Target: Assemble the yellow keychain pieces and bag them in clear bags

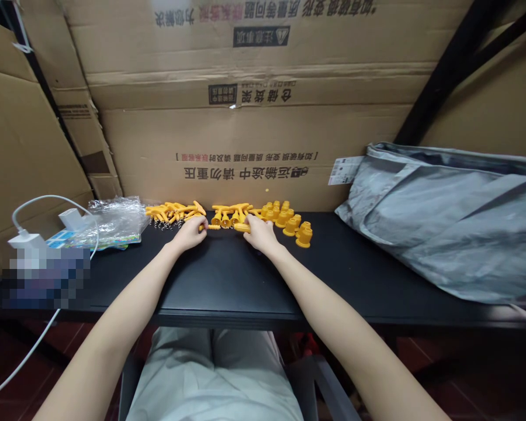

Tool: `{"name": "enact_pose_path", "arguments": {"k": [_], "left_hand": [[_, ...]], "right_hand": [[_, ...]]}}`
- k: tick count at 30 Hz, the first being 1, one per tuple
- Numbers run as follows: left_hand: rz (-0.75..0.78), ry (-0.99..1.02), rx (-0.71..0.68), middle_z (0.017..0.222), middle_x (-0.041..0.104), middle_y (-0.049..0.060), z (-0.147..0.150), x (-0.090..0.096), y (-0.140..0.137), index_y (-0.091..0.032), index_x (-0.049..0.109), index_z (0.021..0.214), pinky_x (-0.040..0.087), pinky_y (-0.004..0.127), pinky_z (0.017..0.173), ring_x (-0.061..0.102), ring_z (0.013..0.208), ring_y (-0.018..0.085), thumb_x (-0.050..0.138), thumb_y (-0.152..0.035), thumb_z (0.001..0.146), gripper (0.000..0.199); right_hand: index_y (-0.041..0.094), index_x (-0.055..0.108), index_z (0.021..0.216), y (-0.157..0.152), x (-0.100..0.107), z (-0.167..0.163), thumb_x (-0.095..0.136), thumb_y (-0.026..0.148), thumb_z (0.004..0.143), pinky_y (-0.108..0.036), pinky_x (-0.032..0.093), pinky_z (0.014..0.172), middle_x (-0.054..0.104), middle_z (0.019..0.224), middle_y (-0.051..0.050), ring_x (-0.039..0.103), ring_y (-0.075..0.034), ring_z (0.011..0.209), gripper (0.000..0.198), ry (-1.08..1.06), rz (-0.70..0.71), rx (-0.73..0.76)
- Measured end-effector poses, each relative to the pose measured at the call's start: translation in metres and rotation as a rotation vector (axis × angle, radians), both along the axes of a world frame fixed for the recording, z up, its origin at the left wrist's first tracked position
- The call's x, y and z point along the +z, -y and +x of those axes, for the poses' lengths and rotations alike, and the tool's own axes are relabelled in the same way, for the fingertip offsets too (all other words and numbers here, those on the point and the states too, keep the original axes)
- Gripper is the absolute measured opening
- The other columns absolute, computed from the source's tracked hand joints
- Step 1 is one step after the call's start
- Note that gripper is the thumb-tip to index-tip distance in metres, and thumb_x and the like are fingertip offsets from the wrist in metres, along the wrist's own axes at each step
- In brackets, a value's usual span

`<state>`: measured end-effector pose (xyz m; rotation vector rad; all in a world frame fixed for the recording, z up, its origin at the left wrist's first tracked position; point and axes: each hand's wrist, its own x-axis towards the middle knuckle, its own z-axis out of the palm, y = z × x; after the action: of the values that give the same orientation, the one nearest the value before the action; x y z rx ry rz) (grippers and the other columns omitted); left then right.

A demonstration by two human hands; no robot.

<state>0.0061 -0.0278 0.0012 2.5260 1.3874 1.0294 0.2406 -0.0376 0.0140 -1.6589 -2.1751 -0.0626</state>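
Observation:
My left hand (190, 235) is closed on a yellow corkscrew handle (214, 227), its thin end pointing right. Closed too, my right hand (261, 235) pinches a yellow bell-shaped sleeve (241, 227), facing the left hand's piece across a small gap. Beyond the left hand lies a pile of yellow T-handled corkscrews (170, 211) with bare metal spirals. Between and behind both hands is a row of T-handles joined to bell-shaped bases (226, 217). Several loose yellow sleeves (304, 235) stand upright right of my right hand.
The black table (228, 286) is backed by a printed cardboard sheet (254, 134). Clear plastic bags (114, 219) and a white charger with cable (26, 241) lie at the left, near a blurred-out object. A grey bag (447, 228) fills the right side.

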Motion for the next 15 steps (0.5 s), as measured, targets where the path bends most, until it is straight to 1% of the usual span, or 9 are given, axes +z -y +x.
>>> {"name": "enact_pose_path", "arguments": {"k": [5, 12, 15], "left_hand": [[-0.009, -0.014, -0.015, 0.079, 0.059, 0.002, -0.0001, -0.0028, -0.0021, -0.02, 0.05, 0.074, 0.045, 0.03, 0.077, 0.055, 0.078, 0.016, 0.046, -0.009, 0.068, 0.014], [0.034, 0.007, -0.022, 0.079, 0.057, 0.002, -0.0014, -0.0038, -0.0035, -0.02, 0.047, 0.073, 0.044, 0.03, 0.076, 0.054, 0.078, 0.016, 0.046, -0.009, 0.069, 0.012], [0.039, 0.004, -0.026, 0.079, 0.056, 0.001, -0.0011, -0.0047, -0.0036, -0.021, 0.045, 0.073, 0.044, 0.029, 0.076, 0.054, 0.077, 0.016, 0.046, -0.009, 0.07, 0.012]], "right_hand": [[0.018, 0.053, 0.1, -0.001, -0.0006, -0.0003, 0.05, 0.009, 0.076, -0.034, 0.035, 0.081, 0.065, 0.105, -0.009, 0.059, -0.024, 0.095, 0.026, -0.041, 0.004, 0.081], [0.017, 0.052, 0.1, -0.0026, 0.0009, 0.0063, 0.047, 0.004, 0.075, -0.036, 0.035, 0.082, 0.065, 0.107, -0.011, 0.059, -0.027, 0.098, 0.028, -0.029, -0.022, 0.026], [0.018, 0.051, 0.098, -0.0049, -0.0033, 0.0046, 0.049, 0.007, 0.076, -0.037, 0.034, 0.084, 0.066, 0.107, -0.01, 0.059, -0.025, 0.096, 0.025, -0.045, -0.005, 0.095]]}}
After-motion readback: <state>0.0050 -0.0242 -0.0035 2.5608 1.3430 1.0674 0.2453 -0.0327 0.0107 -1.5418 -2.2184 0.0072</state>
